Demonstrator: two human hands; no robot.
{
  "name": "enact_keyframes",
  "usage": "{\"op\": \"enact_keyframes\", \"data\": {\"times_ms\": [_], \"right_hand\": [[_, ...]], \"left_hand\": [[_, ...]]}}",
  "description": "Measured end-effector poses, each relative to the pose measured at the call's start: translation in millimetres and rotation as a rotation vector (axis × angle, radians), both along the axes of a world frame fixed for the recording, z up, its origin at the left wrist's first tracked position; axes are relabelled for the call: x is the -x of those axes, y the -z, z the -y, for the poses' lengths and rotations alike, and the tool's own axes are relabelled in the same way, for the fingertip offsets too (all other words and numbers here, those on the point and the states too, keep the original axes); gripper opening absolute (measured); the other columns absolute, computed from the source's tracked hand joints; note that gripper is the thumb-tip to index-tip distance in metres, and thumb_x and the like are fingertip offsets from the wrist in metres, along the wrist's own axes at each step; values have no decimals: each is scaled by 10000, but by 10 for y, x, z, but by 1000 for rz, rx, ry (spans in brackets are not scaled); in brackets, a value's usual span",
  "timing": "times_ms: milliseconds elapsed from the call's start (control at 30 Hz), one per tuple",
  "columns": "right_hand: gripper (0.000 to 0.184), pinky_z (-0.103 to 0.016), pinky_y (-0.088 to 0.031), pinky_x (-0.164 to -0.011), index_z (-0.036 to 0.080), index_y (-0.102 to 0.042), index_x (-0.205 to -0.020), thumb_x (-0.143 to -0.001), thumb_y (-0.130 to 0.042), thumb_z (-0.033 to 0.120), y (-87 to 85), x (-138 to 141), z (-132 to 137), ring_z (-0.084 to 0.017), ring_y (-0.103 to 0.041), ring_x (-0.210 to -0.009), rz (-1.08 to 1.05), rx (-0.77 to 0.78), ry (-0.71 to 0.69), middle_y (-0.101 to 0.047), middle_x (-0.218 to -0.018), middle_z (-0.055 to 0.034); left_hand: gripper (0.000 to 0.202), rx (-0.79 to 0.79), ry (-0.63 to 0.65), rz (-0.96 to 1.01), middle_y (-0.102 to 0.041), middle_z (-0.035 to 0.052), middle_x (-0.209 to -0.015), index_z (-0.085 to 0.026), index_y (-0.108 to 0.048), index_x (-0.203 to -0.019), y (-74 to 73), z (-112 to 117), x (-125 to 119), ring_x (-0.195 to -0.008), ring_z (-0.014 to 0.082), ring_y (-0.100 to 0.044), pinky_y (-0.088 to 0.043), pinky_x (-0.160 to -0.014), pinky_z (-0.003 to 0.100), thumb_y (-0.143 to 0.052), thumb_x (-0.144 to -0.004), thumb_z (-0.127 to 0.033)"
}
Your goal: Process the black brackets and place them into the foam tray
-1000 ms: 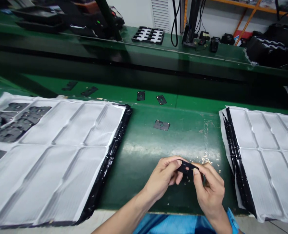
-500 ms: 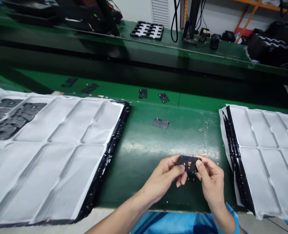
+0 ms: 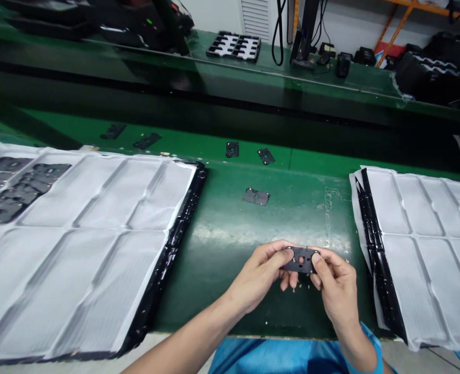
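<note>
A flat black plastic plate [image 3: 302, 262] with a small opening in its middle is held level between both hands, over the front of the green workbench [image 3: 222, 291]. My left hand [image 3: 271, 266] pinches its left end, thumb on top and fingers beneath. The right end sits between the thumb and fingers of my right hand [image 3: 334, 280]. Small pale crumbs lie on the bench below the plate. A similar black plate [image 3: 256, 197] rests on the bench just beyond my hands.
On the left, a white-lined compartment tray [image 3: 109, 239] carries several black plates [image 3: 15, 195] at its far left. Another white-lined tray [image 3: 417, 249] stands on the right. Behind, a green conveyor strip [image 3: 191, 148] bears more black plates [image 3: 232, 149]. A raised shelf edge [image 3: 214, 78] runs across the back.
The plate in my hands has been turned, so another face shows, and my left thumb has moved up along its end. Plates on the strip have shifted slightly right.
</note>
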State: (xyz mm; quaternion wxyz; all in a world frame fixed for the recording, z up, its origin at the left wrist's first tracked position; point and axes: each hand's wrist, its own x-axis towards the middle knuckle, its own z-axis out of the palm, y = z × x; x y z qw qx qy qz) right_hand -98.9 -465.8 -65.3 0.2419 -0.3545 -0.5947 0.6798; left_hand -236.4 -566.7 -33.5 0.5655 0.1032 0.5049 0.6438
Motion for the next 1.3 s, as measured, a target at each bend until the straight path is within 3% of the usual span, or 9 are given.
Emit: {"op": "enact_keyframes", "data": {"times_ms": [267,467,600,800,1033,1100,1233,1300], "right_hand": [[204,-232,-451,-510,180,-802,-1012,-983,-665,330,-118,35,-1,-119,-561,-557,34,-241,-12,-668,-778,-22],[179,-235,-490,-555,205,-799,-1026,-1000,-643,287,-109,12,-1,-138,-614,-614,26,-322,-2,-691,-816,-24],[171,-259,-524,-692,221,-788,-998,-1014,-619,242,-143,26,-23,-176,-676,-775,-9,-424,-15,-709,-863,-29],[196,-249,-490,-664,219,-776,-924,-1014,-602,219,-125,64,-73,-166,-646,-738,-52,-475,-27,-688,-808,-11],[220,-262,-460,-637,220,-778,-894,-1013,-594,214,-80,31,-40,-167,-626,-696,-48,-505,-109,-679,-761,-5],[198,-267,-460,-630,222,-777,-923,-1010,-600,212,-59,40,-10,-170,-620,-694,-31,-511,-153,-678,-779,-10],[230,-279,-511,-669,233,-717,-1196,-991,-618,200,35,107,55,-166,-628,-744,11,-494,-201,-710,-1038,-57],[360,-295,-537,-703,234,-635,-1341,-982,-627,205,95,141,79,-163,-625,-753,41,-477,-180,-699,-1155,-83]], "left_hand": [[249,50,53,-224,-598,-38,-591,-136,-667,-916,26,5,48,-512,92,-489,-391,-527,220,-682,-889,-383],[245,-33,193,-285,-698,6,-847,-171,-656,-998,-19,65,84,-763,159,-640,-504,-713,275,-768,-827,-305],[182,18,172,-597,-701,21,-832,-174,-686,-921,-5,77,86,-798,186,-650,-485,-760,303,-635,-963,-343],[269,-9,178,-944,-619,-2,-735,-177,-658,-795,53,86,74,-701,161,-570,-410,-679,278,-565,-1019,-292],[142,-72,230,-935,-660,15,-868,-189,-722,-930,-38,241,160,-806,171,-637,-482,-736,266,-617,-1012,-238],[121,-86,236,-1053,-683,19,-885,-193,-716,-1024,-74,315,219,-804,172,-646,-489,-731,270,-595,-1022,-194],[238,-110,170,-1577,-715,61,-908,-180,-730,-1055,-109,407,393,-804,203,-638,-477,-730,321,-497,-1050,-129],[210,-138,119,-1601,-726,56,-878,-176,-743,-1038,-115,395,496,-779,190,-655,-493,-713,305,-535,-1044,-146]]}}
